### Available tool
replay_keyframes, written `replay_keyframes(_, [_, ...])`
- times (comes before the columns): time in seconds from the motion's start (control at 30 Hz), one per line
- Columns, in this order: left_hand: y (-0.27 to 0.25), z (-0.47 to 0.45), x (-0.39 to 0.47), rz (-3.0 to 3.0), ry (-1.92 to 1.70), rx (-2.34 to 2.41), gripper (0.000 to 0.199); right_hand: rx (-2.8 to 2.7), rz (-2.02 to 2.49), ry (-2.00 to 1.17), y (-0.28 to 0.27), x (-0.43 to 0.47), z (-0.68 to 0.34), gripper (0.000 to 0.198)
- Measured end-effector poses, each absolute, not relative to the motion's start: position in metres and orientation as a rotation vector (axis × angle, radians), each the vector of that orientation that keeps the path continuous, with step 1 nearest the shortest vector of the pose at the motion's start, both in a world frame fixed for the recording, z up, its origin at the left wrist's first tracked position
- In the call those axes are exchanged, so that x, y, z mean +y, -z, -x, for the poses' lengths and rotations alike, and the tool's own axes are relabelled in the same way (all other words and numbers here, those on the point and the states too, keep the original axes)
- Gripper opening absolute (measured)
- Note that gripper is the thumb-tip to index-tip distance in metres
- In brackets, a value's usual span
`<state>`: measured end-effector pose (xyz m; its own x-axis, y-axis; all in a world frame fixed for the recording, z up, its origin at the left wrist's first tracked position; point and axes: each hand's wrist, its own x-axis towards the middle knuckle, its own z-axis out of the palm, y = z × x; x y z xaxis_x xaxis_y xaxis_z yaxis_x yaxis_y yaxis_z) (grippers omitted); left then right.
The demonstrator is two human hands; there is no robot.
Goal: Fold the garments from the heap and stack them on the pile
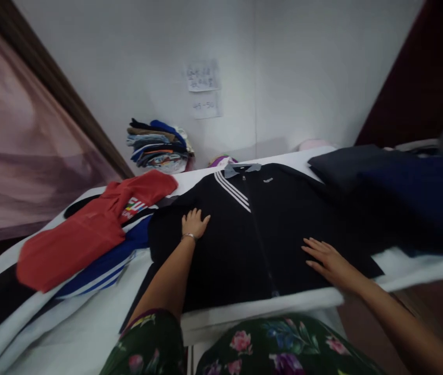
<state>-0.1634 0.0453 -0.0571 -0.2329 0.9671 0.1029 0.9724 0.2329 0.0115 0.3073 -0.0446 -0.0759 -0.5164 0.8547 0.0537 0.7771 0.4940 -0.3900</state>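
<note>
A black zip-up jacket (229, 245) lies spread out on the white-covered table (311, 300). It has a grey collar, three white diagonal stripes on the left side and a small white mark on the right of the chest. The zip runs closed down its middle. My left hand (194, 224), with a bracelet at the wrist, rests on the jacket's left part, fingers spread. Over the lower right part of the front, my right hand (330, 263) lies flat with its fingers stretched out. Neither hand grips the cloth.
A red garment (76, 237) lies at the left over a blue garment (100, 278) with white stripes. Dark folded clothes (412, 187) lie at the right. Behind the table stands a pile of folded clothes (159, 146). Paper notes (202, 78) hang on the wall; a pink curtain (29, 130) hangs left.
</note>
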Motion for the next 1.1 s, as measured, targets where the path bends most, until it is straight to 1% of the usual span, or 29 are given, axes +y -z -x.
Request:
replay_keyframes(0.1, [0.051,0.167,0.053,1.920,0.044,-2.452,0.065,-2.363,1.424,-0.424,0.069,-0.063,-0.324,0.039])
replay_keyframes(0.2, [0.035,0.160,0.058,1.903,0.004,-2.566,0.065,-2.148,1.516,-0.227,0.063,-0.064,-0.351,0.040])
replay_keyframes(0.27, [0.022,0.142,0.052,1.913,0.080,-2.534,0.061,-2.009,1.647,-0.084,0.061,-0.062,-0.371,0.042])
replay_keyframes(0.33, [0.012,0.112,0.033,2.049,0.225,-2.338,0.054,-1.932,1.775,-0.025,0.063,-0.059,-0.386,0.044])
replay_keyframes(0.43, [0.011,0.058,-0.015,2.463,0.368,-1.929,0.045,-1.926,1.860,-0.033,0.068,-0.056,-0.395,0.046])
replay_keyframes(0.5, [0.019,0.026,-0.049,2.704,0.386,-1.739,0.046,-1.927,1.843,-0.012,0.067,-0.053,-0.396,0.046])
replay_keyframes(0.57, [0.029,0.005,-0.076,2.888,0.325,-1.629,0.050,-1.889,1.812,0.076,0.062,-0.050,-0.399,0.045])
replay_keyframes(0.7, [0.044,-0.006,-0.096,2.962,0.263,-1.634,0.059,-1.795,1.911,0.291,0.049,-0.036,-0.413,0.050])
replay_keyframes(0.87, [0.046,-0.003,-0.095,2.952,0.343,-1.676,0.059,-1.810,2.240,0.173,0.047,-0.009,-0.427,0.057])
replay_keyframes(0.93, [0.045,-0.004,-0.095,2.956,0.356,-1.679,0.059,-1.844,2.309,0.152,0.048,0.001,-0.427,0.050])
replay_keyframes(1.03, [0.046,-0.004,-0.096,2.959,0.365,-1.687,0.060,-1.895,2.353,0.100,0.039,0.008,-0.422,0.030])
replay_keyframes(1.1, [0.046,-0.004,-0.096,2.961,0.366,-1.692,0.060,-1.895,2.287,0.118,0.021,0.011,-0.417,0.029])
